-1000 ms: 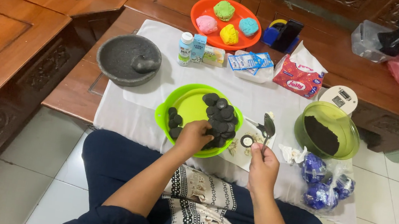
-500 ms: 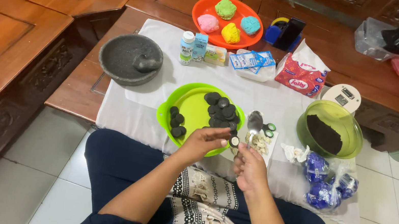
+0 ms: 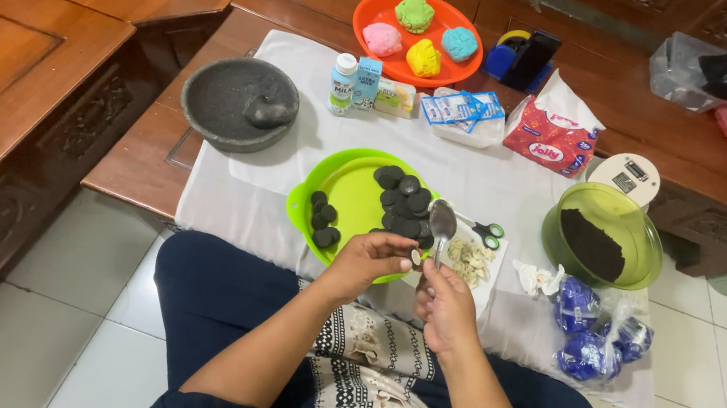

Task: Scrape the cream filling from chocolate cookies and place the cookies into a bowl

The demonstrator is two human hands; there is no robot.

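Observation:
My left hand pinches a small round sandwich-cookie half with pale filling, held over the near rim of the green plate. My right hand grips a metal spoon upright, its bowl just above the cookie piece. Several dark cookie halves lie on the green plate, with a few more at its left side. Scraped pale filling is heaped on a white sheet right of the plate.
A green bowl of dark crumbs stands at right, blue cookie packs below it. A stone mortar with pestle is at left. An orange plate with coloured dough balls, small cartons, a tissue pack and a scale sit farther back. Scissors lie by the plate.
My left hand took a cookie piece off the green plate and drew it toward me. My right hand brought the spoon in from the right to meet it.

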